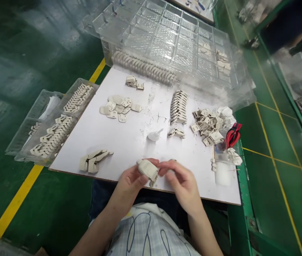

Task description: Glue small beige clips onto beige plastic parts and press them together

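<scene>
Near the table's front edge, my left hand grips a beige moulded plastic part between thumb and fingers. My right hand has its fingers bent together at the part's right edge; anything small between them is hidden. Beyond the hands stands a small white squeeze bottle with a thin nozzle. To the left lie a few joined beige parts. Farther back is a loose group of flat beige covers. A neat row of beige parts stands right of the bottle, with a shorter row before it.
A heap of small beige pieces lies at right, beside red-handled pliers and a white cylinder. Stacked clear compartment trays cover the table's back. Clear boxes of parts adjoin the left edge.
</scene>
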Demonstrator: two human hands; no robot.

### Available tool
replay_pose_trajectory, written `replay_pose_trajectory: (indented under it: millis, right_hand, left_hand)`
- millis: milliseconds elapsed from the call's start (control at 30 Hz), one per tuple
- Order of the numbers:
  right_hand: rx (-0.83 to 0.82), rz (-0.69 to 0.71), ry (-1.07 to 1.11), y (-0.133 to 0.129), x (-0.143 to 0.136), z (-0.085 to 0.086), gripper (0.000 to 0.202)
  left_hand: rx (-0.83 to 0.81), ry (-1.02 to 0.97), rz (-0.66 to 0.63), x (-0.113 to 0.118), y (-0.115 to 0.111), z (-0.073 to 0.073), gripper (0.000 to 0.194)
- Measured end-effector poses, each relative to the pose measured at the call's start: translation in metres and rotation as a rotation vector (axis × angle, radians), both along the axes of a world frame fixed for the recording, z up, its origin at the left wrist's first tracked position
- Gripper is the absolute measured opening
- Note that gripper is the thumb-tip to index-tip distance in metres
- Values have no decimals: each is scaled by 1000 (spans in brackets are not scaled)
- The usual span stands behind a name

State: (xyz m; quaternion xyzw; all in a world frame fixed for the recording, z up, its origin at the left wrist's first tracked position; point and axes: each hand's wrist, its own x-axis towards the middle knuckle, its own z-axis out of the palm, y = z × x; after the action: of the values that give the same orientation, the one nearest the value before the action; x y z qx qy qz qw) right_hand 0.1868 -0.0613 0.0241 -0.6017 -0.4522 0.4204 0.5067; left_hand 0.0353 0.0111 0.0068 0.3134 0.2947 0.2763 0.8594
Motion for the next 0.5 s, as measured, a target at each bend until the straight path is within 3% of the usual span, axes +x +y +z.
replay_pose_trajectory:
  millis: [200, 333, 433, 500]
  right_hand:
    - [60, -492, -850, 11, 85, 0, 20]
    - [72, -416, -1352, 37, 135, -8, 31]
    - [-46, -271, -1507, 55, 152, -17, 45]
    - [-87, -215, -1535, 59, 155, -18, 42]
  left_hand:
    - [-279, 60, 207, 4, 10, -6, 46]
    - [-330, 60, 231, 6, 12, -6, 49]
    - [-337, 62, 216, 6, 10, -4, 50]
    - [-330, 67, 209, 6, 10, -6, 50]
